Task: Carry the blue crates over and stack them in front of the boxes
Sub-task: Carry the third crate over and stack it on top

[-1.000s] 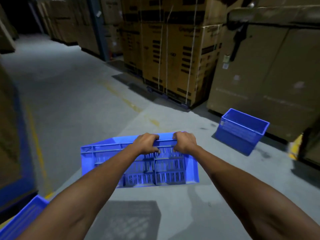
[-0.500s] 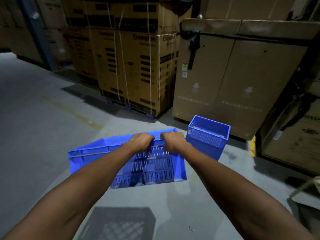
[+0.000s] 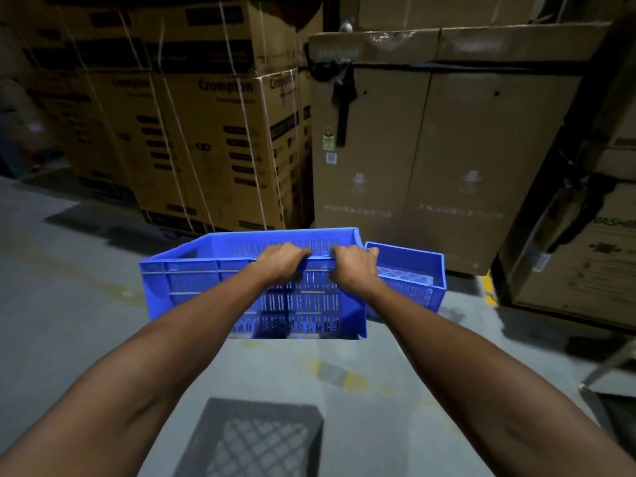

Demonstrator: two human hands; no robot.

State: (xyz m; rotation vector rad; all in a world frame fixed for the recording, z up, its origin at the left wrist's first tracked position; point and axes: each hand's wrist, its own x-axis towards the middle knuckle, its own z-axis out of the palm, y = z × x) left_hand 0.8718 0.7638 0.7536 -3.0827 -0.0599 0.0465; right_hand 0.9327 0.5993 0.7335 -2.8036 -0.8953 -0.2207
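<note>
I hold a blue slotted crate in the air over the grey floor, its open top facing away from me. My left hand and my right hand both grip its near long rim, side by side. A second blue crate stands on the floor just right of the held one, close in front of a tall brown cardboard box. The held crate hides part of the second crate's left end.
Strapped cardboard boxes are stacked at the left back, with more boxes at the right. The crate's dark shadow falls on the floor between my arms. Yellow paint marks show near the right boxes.
I have come nearer to the boxes and the floor crate. The held crate has risen and tilted more upright, and it now overlaps the floor crate's left end.
</note>
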